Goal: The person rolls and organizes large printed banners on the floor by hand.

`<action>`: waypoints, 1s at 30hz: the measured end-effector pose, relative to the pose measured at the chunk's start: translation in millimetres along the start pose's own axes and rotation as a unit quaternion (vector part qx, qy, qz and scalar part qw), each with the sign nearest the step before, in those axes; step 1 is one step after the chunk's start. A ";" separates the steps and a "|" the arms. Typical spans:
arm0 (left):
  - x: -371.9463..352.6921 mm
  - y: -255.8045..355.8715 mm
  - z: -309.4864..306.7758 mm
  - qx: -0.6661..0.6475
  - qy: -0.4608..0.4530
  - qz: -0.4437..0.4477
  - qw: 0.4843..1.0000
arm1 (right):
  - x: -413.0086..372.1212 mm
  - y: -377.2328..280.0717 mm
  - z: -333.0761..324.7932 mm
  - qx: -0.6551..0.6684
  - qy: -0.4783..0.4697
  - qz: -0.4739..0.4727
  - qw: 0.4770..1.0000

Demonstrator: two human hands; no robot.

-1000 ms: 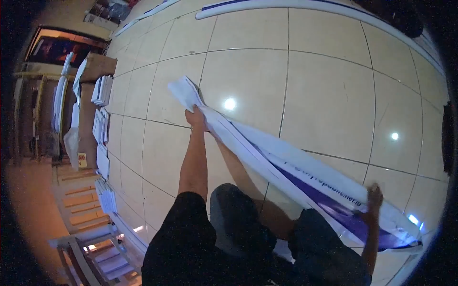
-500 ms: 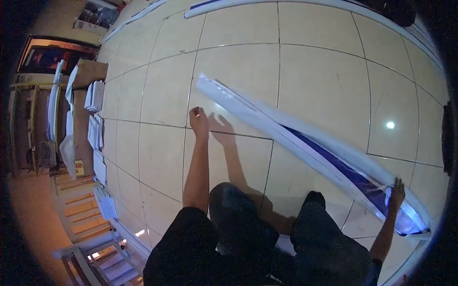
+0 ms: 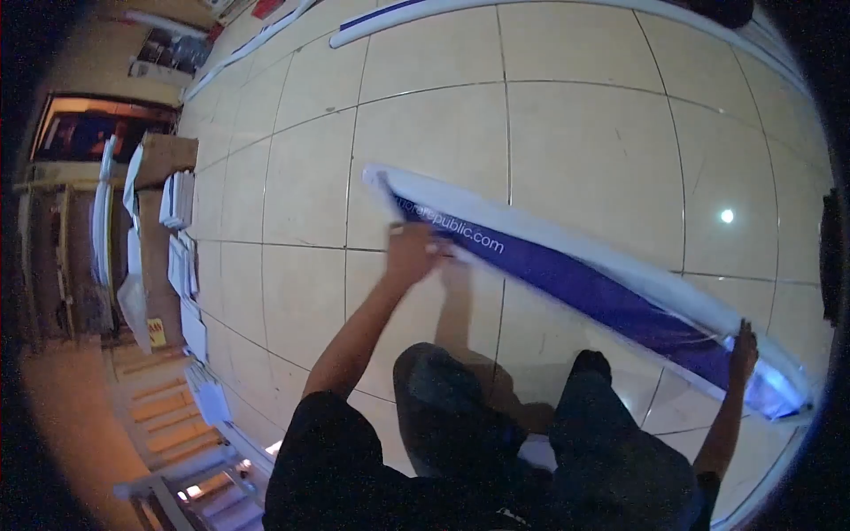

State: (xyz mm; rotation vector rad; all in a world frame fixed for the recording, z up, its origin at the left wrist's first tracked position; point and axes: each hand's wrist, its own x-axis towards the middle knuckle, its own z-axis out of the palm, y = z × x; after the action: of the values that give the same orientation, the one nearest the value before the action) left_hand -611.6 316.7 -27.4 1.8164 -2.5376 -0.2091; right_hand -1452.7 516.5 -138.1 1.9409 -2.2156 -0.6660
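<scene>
A long, partly rolled banner (image 3: 567, 283) lies slantwise across the tiled floor in front of my knees. Its back is white, and a purple printed strip shows along my side, with white lettering ending in "republic.com" near the left end. My left hand (image 3: 414, 252), a little blurred, is closed on the near edge by the lettering. At the far right end, my right hand (image 3: 744, 352) grips the banner, fingers over the white roll. A shiny, crumpled part of the banner shows just beyond that hand.
Another long white and purple roll (image 3: 425, 19) lies along the top of the view. On the left are folded white stacks (image 3: 177, 200), a cardboard box (image 3: 168, 157), upright white rolls (image 3: 103, 203) and a slatted rack (image 3: 159, 407). My bent legs (image 3: 452, 407) are close to the banner.
My left hand has moved from beside the banner onto its near edge and closed there. The near side has opened out, showing more purple and the lettering. My right hand stays at the right end.
</scene>
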 end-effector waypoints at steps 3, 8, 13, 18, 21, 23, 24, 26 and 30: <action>-56.5 -104.8 -9.8 0.170 -0.113 -0.269 0.941 | 2.6 -2.5 -21.1 0.002 -0.038 -0.010 0.999; -129.2 -81.5 -18.7 -0.093 0.061 -0.334 0.936 | 21.3 33.9 3.4 0.002 -0.168 -0.053 0.984; -56.7 84.3 38.6 -0.236 -0.028 0.122 0.964 | 38.6 26.6 -1.2 -0.077 -0.140 -0.073 0.984; 23.3 234.5 72.7 -0.150 0.071 0.272 0.948 | 43.1 6.2 -45.7 0.020 0.057 -0.134 0.989; 95.2 271.3 34.5 -0.130 0.109 0.182 0.969 | 41.0 -0.7 -36.2 -0.028 0.081 -0.143 0.986; 124.7 289.3 57.8 -0.155 0.104 0.279 0.942 | 47.6 -40.6 -75.9 -0.057 0.024 -0.164 0.984; 137.5 301.3 79.2 -0.163 0.034 0.290 0.942 | 46.1 -58.1 -104.1 0.072 -0.009 -0.134 0.988; 143.9 293.6 116.9 -0.225 0.062 0.339 0.912 | 38.2 -67.5 -106.5 0.095 0.081 -0.195 0.973; 157.2 233.8 77.7 -0.078 -0.085 0.359 0.926 | 16.7 -79.6 -149.0 0.247 0.049 -0.077 0.965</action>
State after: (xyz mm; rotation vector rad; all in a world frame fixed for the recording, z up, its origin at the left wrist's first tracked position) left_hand -889.8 250.2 -87.7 0.7507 -2.9891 -0.5374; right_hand -1327.5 457.5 -39.7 2.3226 -2.3482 -0.0152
